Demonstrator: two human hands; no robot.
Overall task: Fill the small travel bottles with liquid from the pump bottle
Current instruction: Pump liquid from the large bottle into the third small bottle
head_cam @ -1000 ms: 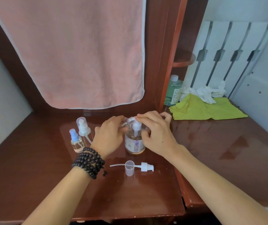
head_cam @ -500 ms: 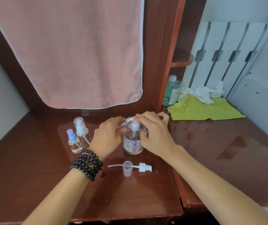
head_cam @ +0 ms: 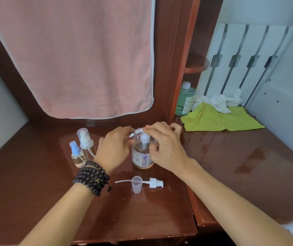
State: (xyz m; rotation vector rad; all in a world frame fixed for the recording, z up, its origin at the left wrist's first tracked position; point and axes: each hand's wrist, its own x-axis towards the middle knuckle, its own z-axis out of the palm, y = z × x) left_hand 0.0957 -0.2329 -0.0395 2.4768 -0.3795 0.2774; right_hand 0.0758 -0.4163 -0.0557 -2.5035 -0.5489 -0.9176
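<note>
Pump bottle stands mid-surface, little changed since second ago. Small clear bottle kept tilted at nozzle, pinched by left hand; right hand clamped on pump head. Filling judged underway.

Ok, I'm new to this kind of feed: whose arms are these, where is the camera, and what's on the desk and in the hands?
There is no machine here. A person wears one wide-angle camera on the head, looking down at their own two bare hands over a glossy red-brown wooden desk.

The left hand, with dark bead bracelets on its wrist, holds a small clear travel bottle tilted at the white pump head of the clear labelled pump bottle. The right hand rests on that pump.

Left of the hands stand a small blue-capped spray bottle and a clear-capped white pump bottle. In front lie a loose white pump with tube and a small clear plastic cap.
</note>
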